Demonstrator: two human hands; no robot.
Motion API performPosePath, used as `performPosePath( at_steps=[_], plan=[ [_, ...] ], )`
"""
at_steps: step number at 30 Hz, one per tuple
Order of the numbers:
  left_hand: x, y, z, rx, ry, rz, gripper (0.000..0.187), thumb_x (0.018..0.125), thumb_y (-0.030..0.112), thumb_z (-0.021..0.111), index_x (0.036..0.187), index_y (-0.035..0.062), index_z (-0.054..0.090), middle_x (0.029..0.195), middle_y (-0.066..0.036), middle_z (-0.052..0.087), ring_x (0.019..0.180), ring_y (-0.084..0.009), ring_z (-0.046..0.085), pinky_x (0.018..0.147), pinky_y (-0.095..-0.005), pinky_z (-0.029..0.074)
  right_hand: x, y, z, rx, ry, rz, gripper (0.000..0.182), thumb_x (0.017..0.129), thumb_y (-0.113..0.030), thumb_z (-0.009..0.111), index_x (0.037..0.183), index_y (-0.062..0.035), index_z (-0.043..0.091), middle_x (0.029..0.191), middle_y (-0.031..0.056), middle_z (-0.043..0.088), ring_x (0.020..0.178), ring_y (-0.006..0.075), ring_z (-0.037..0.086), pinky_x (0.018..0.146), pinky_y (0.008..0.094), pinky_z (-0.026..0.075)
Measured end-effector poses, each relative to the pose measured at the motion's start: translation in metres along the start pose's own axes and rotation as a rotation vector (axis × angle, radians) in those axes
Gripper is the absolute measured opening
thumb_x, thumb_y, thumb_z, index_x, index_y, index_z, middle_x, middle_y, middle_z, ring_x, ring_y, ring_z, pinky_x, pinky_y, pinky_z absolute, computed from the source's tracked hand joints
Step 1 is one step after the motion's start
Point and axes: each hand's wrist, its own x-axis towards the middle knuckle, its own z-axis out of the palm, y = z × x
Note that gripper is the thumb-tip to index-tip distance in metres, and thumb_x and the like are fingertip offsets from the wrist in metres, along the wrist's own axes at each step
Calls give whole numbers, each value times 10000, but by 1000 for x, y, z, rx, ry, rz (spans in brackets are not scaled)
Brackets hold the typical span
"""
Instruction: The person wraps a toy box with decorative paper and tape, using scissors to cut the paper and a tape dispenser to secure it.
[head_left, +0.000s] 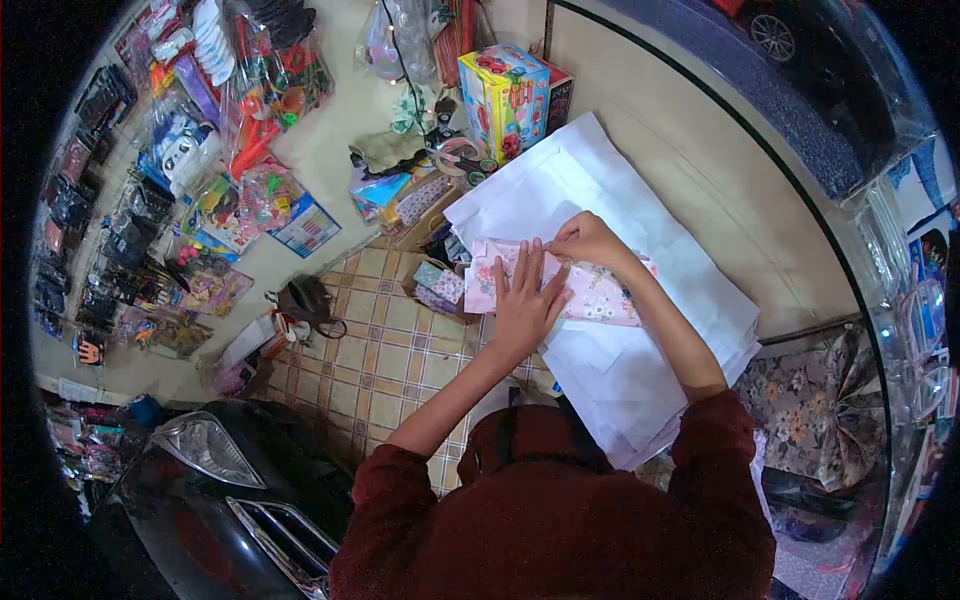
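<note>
A long pink floral paper piece (600, 300), folded flat like a wrapper or paper bag, lies across large white sheets (690, 290). My left hand (525, 300) presses flat on its left part with the fingers spread. At its upper edge, my right hand (592, 242) is closed with curled fingers, the fingertips pinching the paper close to the left hand's fingers. Beneath my hands, part of the floral print is hidden.
Scissors (478, 168) and a tape roll (458, 155) sit beyond the sheets, near a colourful box (503, 100). Below the sheets' left edge, a carton (437, 285) holds patterned packets. A black toy car (230, 500) stands at the lower left. Packaged goods hang on the left wall.
</note>
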Motion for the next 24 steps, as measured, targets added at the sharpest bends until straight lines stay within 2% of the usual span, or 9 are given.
performPosePath(
  at_steps=[2,6,8,11,20,24],
  plan=[
    [-1,-1,2,-5,-9,2,403,893,370,576,1252,189,603,1467,-225,324,1380,-381,271,1078,-628,141,-2,-6,-1,-13,-5,-1,227,752,-162,725,774,62,690,670,99,671,571,116,619,530,236,496],
    [1,-2,-2,-8,-10,8,413,888,376,583,1261,200,598,1438,-237,361,1369,-423,265,1074,-626,168,2,-4,-1,-78,-9,-19,224,746,-163,729,727,57,690,660,100,670,556,110,607,520,236,485],
    [1,-4,0,11,-7,15,420,878,398,590,1265,236,586,1435,-217,368,1361,-434,264,1061,-628,192,2,-3,-4,-143,5,-62,233,743,-173,733,701,53,690,642,97,666,548,104,600,511,235,475],
    [1,-5,4,54,17,34,436,873,413,595,1278,251,571,1419,-219,380,1353,-444,265,1055,-628,206,0,-5,-11,-69,-68,-33,295,738,-230,754,678,52,690,610,91,656,527,98,589,499,229,459],
    [1,-6,9,102,10,65,452,865,420,605,1274,232,567,1397,-246,387,1339,-439,289,1064,-620,203,-4,-16,-24,-136,-173,66,420,734,-398,780,628,-5,677,572,60,632,503,102,586,478,228,449],
    [1,-5,11,115,14,69,459,860,416,613,1277,232,564,1403,-253,378,1341,-437,287,1069,-616,197,-1,-4,-28,-128,-171,22,472,722,-460,776,605,-16,669,543,39,609,468,94,552,450,232,418]
  ],
)
